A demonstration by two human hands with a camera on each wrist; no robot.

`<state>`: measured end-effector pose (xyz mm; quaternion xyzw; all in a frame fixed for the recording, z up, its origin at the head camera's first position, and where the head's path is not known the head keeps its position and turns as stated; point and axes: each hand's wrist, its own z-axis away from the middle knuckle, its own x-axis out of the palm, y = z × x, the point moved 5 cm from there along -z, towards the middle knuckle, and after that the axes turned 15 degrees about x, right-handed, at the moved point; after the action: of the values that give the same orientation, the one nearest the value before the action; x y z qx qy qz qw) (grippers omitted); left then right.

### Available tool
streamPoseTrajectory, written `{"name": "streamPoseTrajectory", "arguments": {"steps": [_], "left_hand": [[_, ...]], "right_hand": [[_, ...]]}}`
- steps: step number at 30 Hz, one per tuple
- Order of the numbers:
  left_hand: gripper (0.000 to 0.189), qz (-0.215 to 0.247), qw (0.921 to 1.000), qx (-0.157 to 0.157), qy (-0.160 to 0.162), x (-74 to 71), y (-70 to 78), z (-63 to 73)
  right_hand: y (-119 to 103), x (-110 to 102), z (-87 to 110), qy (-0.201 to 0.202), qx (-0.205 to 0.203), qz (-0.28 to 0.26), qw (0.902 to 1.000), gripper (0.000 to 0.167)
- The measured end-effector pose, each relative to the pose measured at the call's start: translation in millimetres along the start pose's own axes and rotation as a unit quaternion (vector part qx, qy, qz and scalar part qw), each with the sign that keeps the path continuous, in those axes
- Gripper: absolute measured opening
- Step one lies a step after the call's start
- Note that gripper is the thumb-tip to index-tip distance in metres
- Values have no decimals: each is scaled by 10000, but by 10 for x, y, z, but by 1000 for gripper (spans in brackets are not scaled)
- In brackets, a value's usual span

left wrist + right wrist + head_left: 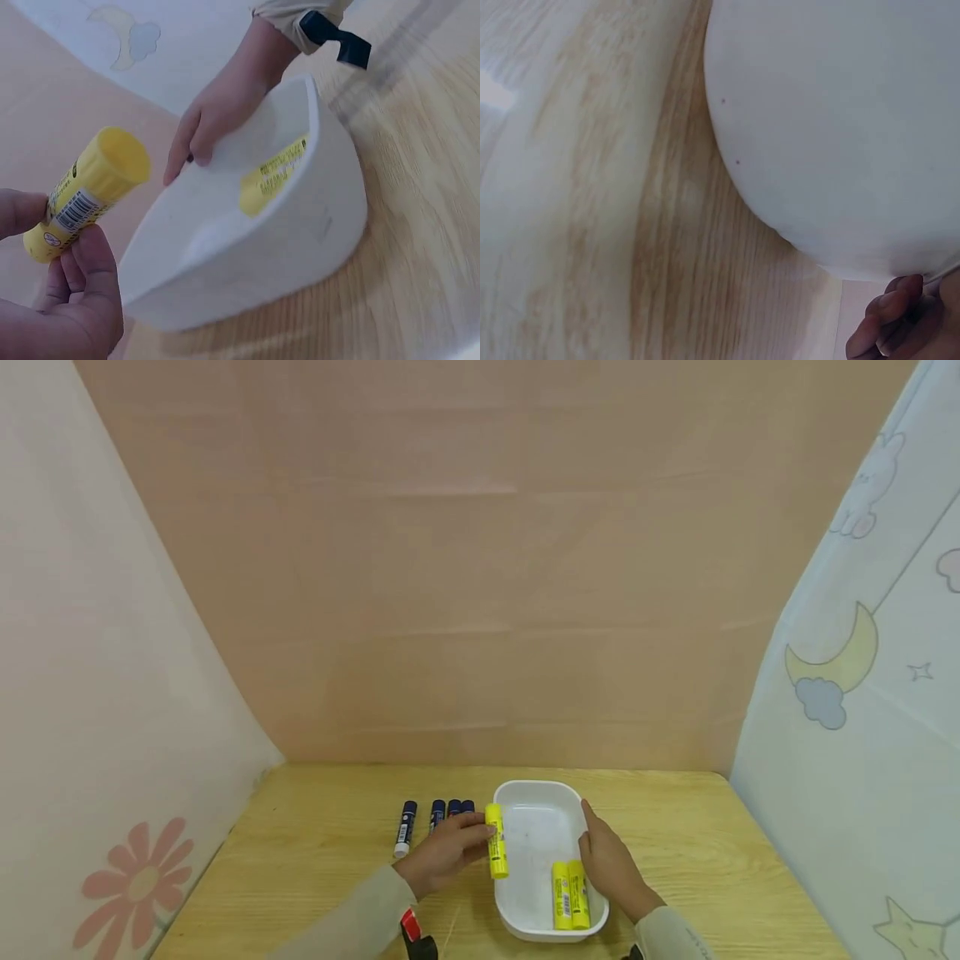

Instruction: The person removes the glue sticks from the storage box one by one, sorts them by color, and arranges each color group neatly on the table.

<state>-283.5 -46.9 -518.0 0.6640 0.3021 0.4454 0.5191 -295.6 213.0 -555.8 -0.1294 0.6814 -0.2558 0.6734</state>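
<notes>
My left hand (447, 850) pinches a yellow glue stick (497, 842) between thumb and fingers, over the left rim of a white plastic tub (534, 931). In the left wrist view that glue stick (88, 193) is tilted, apart from the tub wall (300, 247). My right hand (611, 867) grips the tub's right rim, with the thumb on the inner side. Seen from the right wrist, curled fingers (889, 311) lie at the rim's outer side. Two yellow glue sticks (570, 893) lie side by side inside the tub, near its front right.
Several dark blue glue sticks lie on the wooden table (322, 860) left of the tub, one (406, 828) a little apart; my left hand partly hides the others. A brown backdrop (480, 610) rises behind, and pale printed curtains (847, 760) stand at both sides.
</notes>
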Motion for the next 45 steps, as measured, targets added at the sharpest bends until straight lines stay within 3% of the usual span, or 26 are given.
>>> {"name": "streamPoseTrajectory", "arguments": {"steps": [10, 16, 25, 30, 35, 45], "left_hand": [[49, -60, 9993, -229, 279, -269, -110, 149], [59, -84, 9985, -385, 389, -396, -209, 217], [56, -502, 9935, -884, 514, -597, -427, 320], [56, -503, 9917, -1047, 559, -615, -486, 342], [41, -666, 9899, -1145, 503, -596, -523, 363], [29, -1605, 9798, -1056, 564, -584, -577, 309]], "right_hand": [[54, 0, -13, 11, 46, -12, 10000, 55], [70, 6, -16, 18, 36, -38, 10000, 55], [64, 14, -12, -22, 18, 68, 10000, 55], [59, 5, -18, 11, -11, 42, 10000, 55], [85, 22, -38, 40, 8, -25, 10000, 55], [108, 58, -77, -59, 128, -62, 9999, 54]]}}
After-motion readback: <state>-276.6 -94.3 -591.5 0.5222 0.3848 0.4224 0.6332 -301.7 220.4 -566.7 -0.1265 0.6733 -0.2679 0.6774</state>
